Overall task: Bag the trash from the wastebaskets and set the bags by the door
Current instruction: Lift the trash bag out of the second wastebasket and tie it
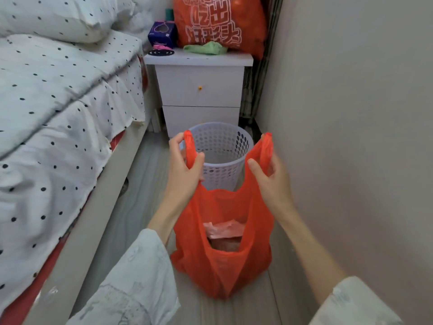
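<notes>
Two hands hold an orange trash bag [225, 252] open by its handles.
Left hand [185, 170] and right hand [271, 179] each pinch one handle; a white wastebasket [221, 158] stands at twelve o'clock, behind the bag.

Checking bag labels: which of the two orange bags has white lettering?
The big orange bag on the nightstand; the held bag near the floor is plain.

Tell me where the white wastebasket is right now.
The white wastebasket stands on the floor mid-frame, directly in front of the nightstand, between the bed and the right-hand wall, just beyond the red bag.
</notes>
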Tool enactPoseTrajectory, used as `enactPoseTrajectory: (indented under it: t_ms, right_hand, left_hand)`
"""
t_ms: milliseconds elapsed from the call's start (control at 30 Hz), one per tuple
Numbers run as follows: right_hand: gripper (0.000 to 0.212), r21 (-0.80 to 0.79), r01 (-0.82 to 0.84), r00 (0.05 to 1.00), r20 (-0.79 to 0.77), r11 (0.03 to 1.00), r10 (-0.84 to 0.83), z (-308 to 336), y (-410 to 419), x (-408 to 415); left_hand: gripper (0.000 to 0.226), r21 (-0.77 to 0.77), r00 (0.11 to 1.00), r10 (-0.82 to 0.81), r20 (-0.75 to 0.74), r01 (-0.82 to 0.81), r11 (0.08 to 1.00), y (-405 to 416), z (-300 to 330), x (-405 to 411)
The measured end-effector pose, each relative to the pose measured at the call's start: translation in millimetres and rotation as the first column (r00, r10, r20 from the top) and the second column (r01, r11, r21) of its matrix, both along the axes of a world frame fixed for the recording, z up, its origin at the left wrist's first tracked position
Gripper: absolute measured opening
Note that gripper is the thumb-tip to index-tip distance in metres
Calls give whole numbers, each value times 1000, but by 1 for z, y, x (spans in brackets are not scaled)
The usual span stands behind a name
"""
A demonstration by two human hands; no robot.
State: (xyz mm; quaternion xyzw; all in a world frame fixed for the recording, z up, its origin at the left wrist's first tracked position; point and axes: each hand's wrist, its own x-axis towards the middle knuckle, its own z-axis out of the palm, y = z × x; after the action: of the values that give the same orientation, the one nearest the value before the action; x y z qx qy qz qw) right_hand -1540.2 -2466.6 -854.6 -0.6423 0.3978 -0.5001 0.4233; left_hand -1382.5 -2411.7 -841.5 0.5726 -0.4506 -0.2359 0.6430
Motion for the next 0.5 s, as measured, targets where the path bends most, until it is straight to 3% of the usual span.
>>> enactPoseTrajectory:
  t_ms: [100, 233, 300, 333, 400, 433, 500]
  right_hand:
    - [54, -2, 47, 999, -11, 999, -47, -9, 1, 0]
    - [35, 49, 74, 997, 11, 996, -74, -25, 0, 7]
    - [13, 45, 139, 990, 23, 989, -140, -27, 4, 7]
    - [2, 52, 164, 986, 28, 985, -165, -26, 7, 5]
    - [15, 51, 183, 982, 41, 982, -185, -25, 9, 0]
    - [17, 55, 177, 982, 53, 983, -180, -25, 9, -2]
    - [21, 79, 146, 987, 54, 986, -150, -23, 8, -6]
  left_hand:
    - [32, -32, 991, 110, 82, -108, 994, 2, -7, -1]
    - [37, -16, 992, 123, 28, -123, 992, 8, -15, -3]
    - [50, 20, 995, 38, 97, -40, 999, 15, -19, 2]
    - [65, 85, 975, -22, 222, 3, 996, 19, -21, 8]
    - [100, 257, 835, -207, 511, 81, 963, 29, -22, 21]
    - [108, 288, 780, -295, 553, 153, 945, 33, -23, 27]
    - [108, 290, 791, -428, 438, 327, 900, 39, -33, 31]
